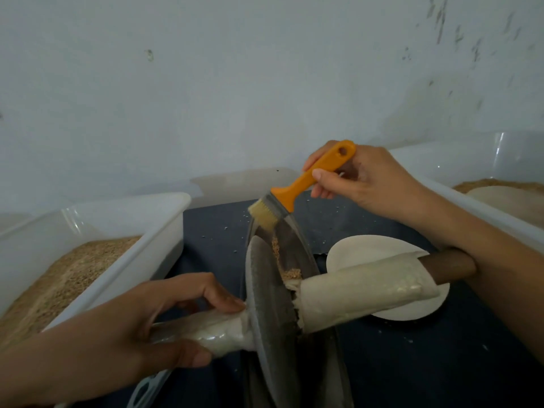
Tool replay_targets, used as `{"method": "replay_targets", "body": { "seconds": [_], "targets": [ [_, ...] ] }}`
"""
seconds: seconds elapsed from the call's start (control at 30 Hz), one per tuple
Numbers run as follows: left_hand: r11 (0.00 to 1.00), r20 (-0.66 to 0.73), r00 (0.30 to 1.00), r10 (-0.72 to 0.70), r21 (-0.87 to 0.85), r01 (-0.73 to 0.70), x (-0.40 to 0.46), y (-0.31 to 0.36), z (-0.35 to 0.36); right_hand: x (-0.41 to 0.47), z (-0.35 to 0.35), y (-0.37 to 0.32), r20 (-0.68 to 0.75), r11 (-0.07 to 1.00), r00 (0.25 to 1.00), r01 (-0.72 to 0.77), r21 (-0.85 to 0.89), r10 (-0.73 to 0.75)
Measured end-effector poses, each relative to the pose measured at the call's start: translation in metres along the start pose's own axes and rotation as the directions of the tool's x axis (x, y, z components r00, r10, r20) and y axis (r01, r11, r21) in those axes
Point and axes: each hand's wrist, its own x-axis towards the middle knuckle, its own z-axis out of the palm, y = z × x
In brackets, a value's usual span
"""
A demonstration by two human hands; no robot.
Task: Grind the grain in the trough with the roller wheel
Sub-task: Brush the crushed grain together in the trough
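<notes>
here, roller wheel (pixel 272 293) beside left grip (pixel 164 316)

The roller wheel (pixel 269 293) hides most of the trough (pixel 297 248); its near end seems cut off below.

There is only the one view, from a camera on the person's head, looking forward and steeply down over a dark table (pixel 412 363) toward a pale wall (pixel 235 83). It sits close: both forearms come in from the bottom corners, the left hand (pixel 164 316) low and near, the right hand (pixel 362 181) farther up and to the right. The wide lens bends the tub (pixel 126 231) edges outward. The wheel (pixel 268 293) stands near the centre, almost under the lens. The wall fills the top half of the frame.
</notes>
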Motion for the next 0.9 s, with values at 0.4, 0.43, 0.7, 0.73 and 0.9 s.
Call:
{"method": "replay_targets", "body": {
  "seconds": [0.4,0.43,0.7,0.73,0.9],
  "targets": [
    [0.999,0.072,0.997,-0.038,0.012,0.037,0.003,0.003,-0.003,-0.002,0.007,0.012,-0.026,0.996,0.999,0.050,0.081,-0.048],
    [0.999,0.047,0.998,-0.044,0.019,0.043,0.002,0.003,-0.003,-0.002,0.008,0.011,-0.033,0.994,0.998,0.050,0.092,-0.047],
    [0.999,-0.009,1.000,-0.027,-0.039,0.027,0.000,-0.004,0.001,-0.006,0.009,0.009,0.085,0.999,0.996,-0.001,0.049,-0.004],
    [0.999,0.005,1.000,-0.019,-0.048,0.019,0.000,-0.004,0.002,-0.007,0.010,0.008,0.132,0.997,0.991,-0.033,0.066,0.025],
    [0.998,0.020,1.000,-0.017,-0.060,0.018,0.000,-0.006,0.002,-0.007,0.006,-0.008,0.331,0.996,0.943,-0.054,0.072,0.027]
  ]
}}
